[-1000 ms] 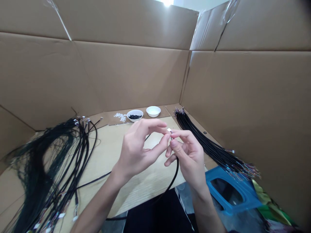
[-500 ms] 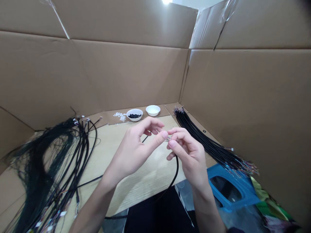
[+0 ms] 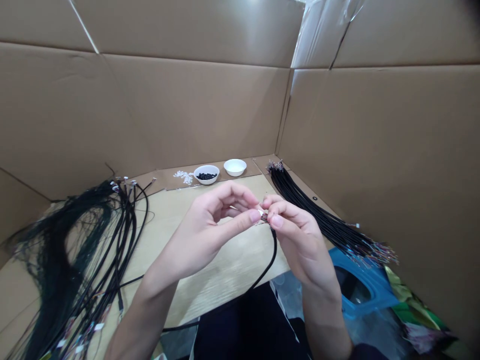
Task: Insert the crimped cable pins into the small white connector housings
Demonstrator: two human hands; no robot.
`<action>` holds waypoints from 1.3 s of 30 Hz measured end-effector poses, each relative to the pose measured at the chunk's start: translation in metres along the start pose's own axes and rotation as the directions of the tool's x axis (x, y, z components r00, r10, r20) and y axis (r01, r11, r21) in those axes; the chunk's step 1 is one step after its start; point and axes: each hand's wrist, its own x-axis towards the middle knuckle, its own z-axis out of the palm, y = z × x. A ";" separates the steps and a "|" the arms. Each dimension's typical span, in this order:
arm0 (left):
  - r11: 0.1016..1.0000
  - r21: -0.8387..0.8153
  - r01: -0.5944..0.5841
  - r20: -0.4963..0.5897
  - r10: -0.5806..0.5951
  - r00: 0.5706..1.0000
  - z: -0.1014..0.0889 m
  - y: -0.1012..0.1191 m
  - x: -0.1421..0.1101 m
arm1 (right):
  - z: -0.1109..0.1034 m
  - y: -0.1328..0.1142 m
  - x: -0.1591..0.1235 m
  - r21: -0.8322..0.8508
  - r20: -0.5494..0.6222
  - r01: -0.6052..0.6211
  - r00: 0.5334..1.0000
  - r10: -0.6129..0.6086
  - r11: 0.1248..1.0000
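Observation:
My left hand (image 3: 210, 230) and my right hand (image 3: 300, 235) meet fingertip to fingertip above the wooden table (image 3: 221, 275). The right hand pinches the end of a black cable (image 3: 272, 257), which hangs down in a curve and runs off to the lower left. The left hand's thumb and forefinger are pinched on a small white connector (image 3: 259, 212) at the cable's wire tips. Both hands are closed.
A tangle of black cables (image 3: 75, 250) lies on the left, a straight bundle of black cables (image 3: 322, 220) on the right. At the back stand a white bowl of black parts (image 3: 206, 174), a white bowl (image 3: 235, 167) and loose white pieces (image 3: 183, 176). Cardboard walls surround the table; a blue pouch (image 3: 360, 285) lies lower right.
The hands have drawn closer together and slightly lower. The left fingers, spread a second ago, have closed into a pinch at the cable tip.

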 end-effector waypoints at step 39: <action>0.625 -0.577 0.526 0.203 -0.515 0.833 0.008 -0.015 0.013 | 0.030 -0.069 -0.009 -0.928 0.282 0.351 0.879 -0.385 0.121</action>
